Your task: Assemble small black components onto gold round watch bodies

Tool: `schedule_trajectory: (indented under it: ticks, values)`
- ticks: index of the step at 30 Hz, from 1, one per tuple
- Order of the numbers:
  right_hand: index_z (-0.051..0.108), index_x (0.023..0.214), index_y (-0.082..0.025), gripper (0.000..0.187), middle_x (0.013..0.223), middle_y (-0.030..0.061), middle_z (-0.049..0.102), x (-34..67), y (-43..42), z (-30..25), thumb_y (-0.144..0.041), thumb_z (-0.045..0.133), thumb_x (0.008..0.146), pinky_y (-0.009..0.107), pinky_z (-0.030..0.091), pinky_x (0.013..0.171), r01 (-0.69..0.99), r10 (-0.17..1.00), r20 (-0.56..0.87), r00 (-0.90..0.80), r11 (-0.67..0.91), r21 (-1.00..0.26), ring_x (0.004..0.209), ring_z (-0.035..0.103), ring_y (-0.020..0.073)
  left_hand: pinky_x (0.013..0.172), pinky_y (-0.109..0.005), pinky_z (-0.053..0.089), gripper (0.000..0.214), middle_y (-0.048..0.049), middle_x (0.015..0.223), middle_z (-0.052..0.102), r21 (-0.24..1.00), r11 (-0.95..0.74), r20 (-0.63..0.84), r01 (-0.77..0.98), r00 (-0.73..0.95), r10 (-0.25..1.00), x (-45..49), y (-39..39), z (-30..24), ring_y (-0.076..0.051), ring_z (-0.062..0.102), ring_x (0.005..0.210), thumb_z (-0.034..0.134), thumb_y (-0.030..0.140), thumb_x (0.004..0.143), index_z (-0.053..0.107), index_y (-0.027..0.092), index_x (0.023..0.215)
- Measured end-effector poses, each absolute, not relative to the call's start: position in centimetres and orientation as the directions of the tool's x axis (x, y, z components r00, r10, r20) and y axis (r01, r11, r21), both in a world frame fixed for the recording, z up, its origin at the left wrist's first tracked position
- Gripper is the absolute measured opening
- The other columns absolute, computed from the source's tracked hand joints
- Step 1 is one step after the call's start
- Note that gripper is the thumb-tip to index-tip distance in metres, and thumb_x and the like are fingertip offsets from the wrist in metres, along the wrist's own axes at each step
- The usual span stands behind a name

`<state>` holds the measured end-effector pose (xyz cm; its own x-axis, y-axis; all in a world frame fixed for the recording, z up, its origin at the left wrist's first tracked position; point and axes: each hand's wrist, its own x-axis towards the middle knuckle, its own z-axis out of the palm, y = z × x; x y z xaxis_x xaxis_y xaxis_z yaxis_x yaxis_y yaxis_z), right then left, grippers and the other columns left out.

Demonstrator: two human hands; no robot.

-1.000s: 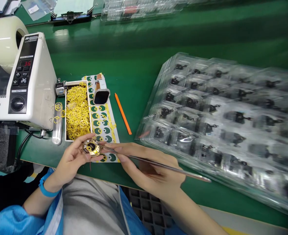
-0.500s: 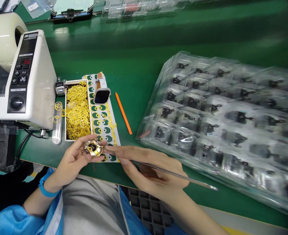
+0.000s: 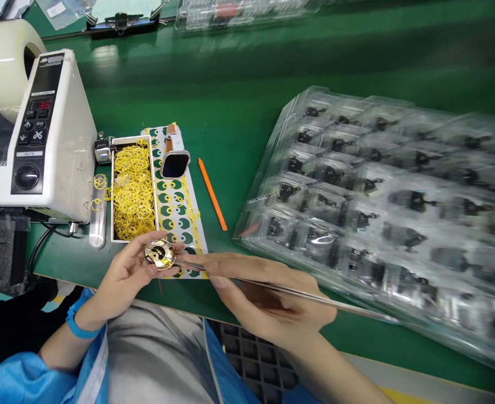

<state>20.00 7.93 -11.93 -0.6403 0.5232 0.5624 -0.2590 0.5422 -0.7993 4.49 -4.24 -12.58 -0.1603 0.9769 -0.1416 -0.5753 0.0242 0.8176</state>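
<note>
Between the fingers of my left hand [image 3: 123, 275] is a small round gold-and-black part [image 3: 160, 254], its face turned up. A thin dark wire hangs below it. My right hand [image 3: 268, 292] is closed around slim metal tweezers [image 3: 289, 289], whose tips point left, close to the part's right edge. Whether the tips touch the part, I cannot tell. Behind my left hand stands a white box [image 3: 113, 219] filled with yellow ring-shaped pieces [image 3: 133, 193]. Beside it lies a sticker sheet [image 3: 201, 241] with yellow rings and green cut-out shapes, partly under my fingers.
A smartwatch [image 3: 175, 165] rests on the sheet, and an orange stick [image 3: 212, 193] lies right of it. Stacked clear plastic trays [image 3: 357, 185] with dark parts fill the right side. At left stands a white tape dispenser [image 3: 68, 140]; a clipboard [image 3: 123, 22] lies at the back.
My right hand and the tweezers have shifted slightly right, drawing the tips back from the round part. My left hand stays in place, still holding that part.
</note>
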Motion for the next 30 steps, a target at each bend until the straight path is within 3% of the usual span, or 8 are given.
schedule_trajectory:
  ticks: [7, 14, 22, 30]
  values:
    - [0.069, 0.099, -0.019, 0.033, 0.084, 0.0054, 0.078, 20.0, 8.0, -11.6, 0.005, 0.058, 0.078, 0.023, 0.064, 0.074, -0.284, 0.498, 0.567, -0.656, 0.533, -0.797, 0.078, 0.076, 0.0186, 0.096, -0.031, 0.055, 0.035, -0.0056, 0.127, 0.070, 0.810, 0.011, -0.132, -0.586, -0.165, 0.977, 4.6, -4.2, -12.4, -0.022, 0.066, 0.117, 0.062, 0.019, 0.093, 0.063, 0.030, 0.127]
    - [0.068, 0.111, -0.024, 0.045, 0.100, 0.0051, 0.078, 20.1, 7.7, -12.2, 0.006, 0.059, 0.078, 0.029, 0.065, 0.076, -0.239, 0.605, 0.505, -0.616, 0.468, -0.851, 0.088, 0.076, 0.0216, 0.091, -0.038, 0.060, 0.032, -0.0061, 0.125, 0.069, 0.841, 0.064, -0.216, -0.538, -0.226, 0.950, 4.5, -4.3, -12.3, -0.027, 0.065, 0.117, 0.068, 0.025, 0.089, 0.067, 0.028, 0.120]
    - [0.068, 0.115, -0.025, 0.046, 0.103, 0.0066, 0.077, 19.9, 7.7, -12.3, 0.004, 0.060, 0.080, 0.035, 0.067, 0.074, -0.251, 0.582, 0.500, -0.641, 0.457, -0.853, 0.087, 0.076, 0.0241, 0.082, -0.032, 0.063, 0.025, -0.0048, 0.111, 0.074, 0.854, 0.060, -0.241, -0.517, -0.290, 0.926, 4.7, -4.2, -12.2, -0.022, 0.074, 0.096, 0.069, 0.027, 0.088, 0.071, 0.026, 0.113]
    - [0.070, 0.109, -0.024, 0.041, 0.087, 0.0047, 0.079, 19.5, 8.0, -11.3, 0.001, 0.060, 0.079, 0.029, 0.067, 0.065, -0.242, 0.496, 0.582, -0.644, 0.589, -0.771, 0.076, 0.077, 0.0223, 0.068, -0.030, 0.066, 0.024, -0.0057, 0.093, 0.078, 0.860, 0.094, -0.303, -0.501, -0.354, 0.885, 4.9, -3.9, -12.1, -0.021, 0.076, 0.080, 0.074, 0.033, 0.083, 0.072, 0.019, 0.102]
